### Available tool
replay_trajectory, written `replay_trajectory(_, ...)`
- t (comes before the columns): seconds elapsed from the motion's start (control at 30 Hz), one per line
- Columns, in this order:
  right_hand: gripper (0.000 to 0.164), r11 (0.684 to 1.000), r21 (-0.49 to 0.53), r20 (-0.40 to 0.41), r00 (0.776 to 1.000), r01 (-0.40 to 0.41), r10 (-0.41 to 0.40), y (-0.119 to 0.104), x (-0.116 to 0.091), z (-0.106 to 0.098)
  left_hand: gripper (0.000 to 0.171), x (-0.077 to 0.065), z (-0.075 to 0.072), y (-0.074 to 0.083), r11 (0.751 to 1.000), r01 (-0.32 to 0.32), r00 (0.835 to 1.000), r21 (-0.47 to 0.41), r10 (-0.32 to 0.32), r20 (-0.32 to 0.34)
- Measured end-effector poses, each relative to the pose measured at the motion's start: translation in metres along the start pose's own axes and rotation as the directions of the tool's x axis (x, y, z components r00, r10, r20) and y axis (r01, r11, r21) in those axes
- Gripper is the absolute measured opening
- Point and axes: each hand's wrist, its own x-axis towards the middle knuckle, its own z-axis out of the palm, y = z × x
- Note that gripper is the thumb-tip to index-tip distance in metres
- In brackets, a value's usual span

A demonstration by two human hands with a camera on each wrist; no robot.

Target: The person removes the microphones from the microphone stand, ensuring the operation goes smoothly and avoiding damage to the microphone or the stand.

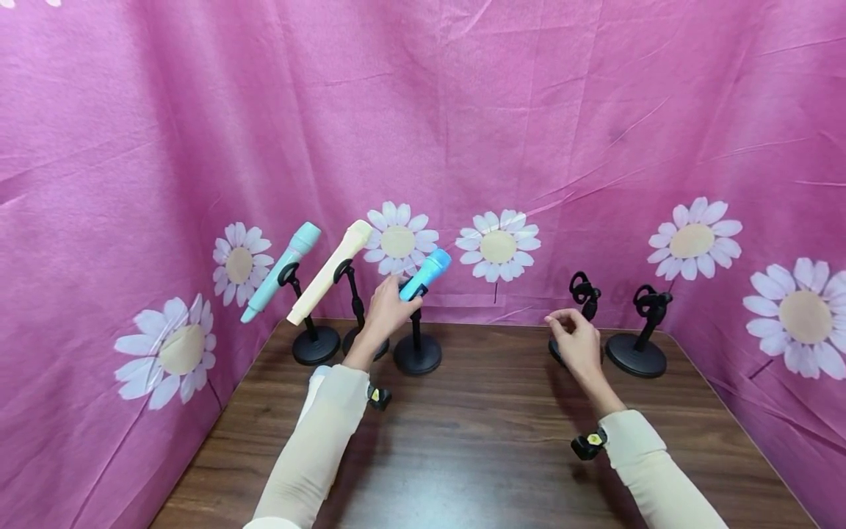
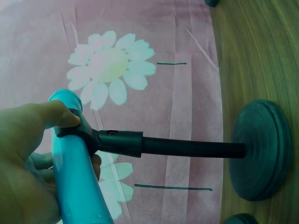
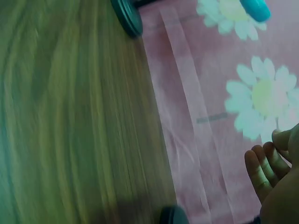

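Observation:
My left hand (image 1: 388, 308) grips a blue microphone (image 1: 431, 269), with the thumb on the black clip of its stand in the left wrist view. This stand (image 1: 418, 355) is upright on its round base, and the microphone slants up through the clip. At the right, my right hand (image 1: 578, 344) is raised with loosely bent fingers and holds nothing. It partly hides a black microphone stand (image 1: 584, 289) whose clip holds no microphone. Another such stand (image 1: 637, 355) stands to its right. In the right wrist view the right fingers (image 3: 264, 170) hang near the curtain.
Left of the blue microphone, a mint-green microphone (image 1: 277, 270) and a cream microphone (image 1: 328, 273) slant in their own stands. A whitish object (image 1: 312, 393) lies partly hidden under the left forearm. A pink flowered curtain (image 1: 515, 132) closes off the back and sides of the wooden table (image 1: 489, 426).

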Motion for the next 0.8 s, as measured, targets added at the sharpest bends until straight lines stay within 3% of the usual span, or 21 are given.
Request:
replay_trajectory(0.27,0.010,0.994,0.018,0.158,0.981,0.107,-0.109,-0.024,-0.024,0.022,0.046,-0.012,0.003,0.004,0.998,-0.063,0.998,-0.017,0.063,0.006)
replay_trajectory(0.37,0.009,0.989,0.072,0.207,0.968,0.128,-0.140,-0.033,-0.032,0.028,0.043,-0.017,0.004,0.007,0.997,-0.078,0.997,-0.029,0.079,0.013)
replay_trajectory(0.8,0.012,0.968,0.208,0.384,0.899,0.138,-0.211,-0.060,-0.057,0.047,0.042,-0.038,0.010,0.024,0.982,-0.142,0.986,-0.125,0.151,0.065)
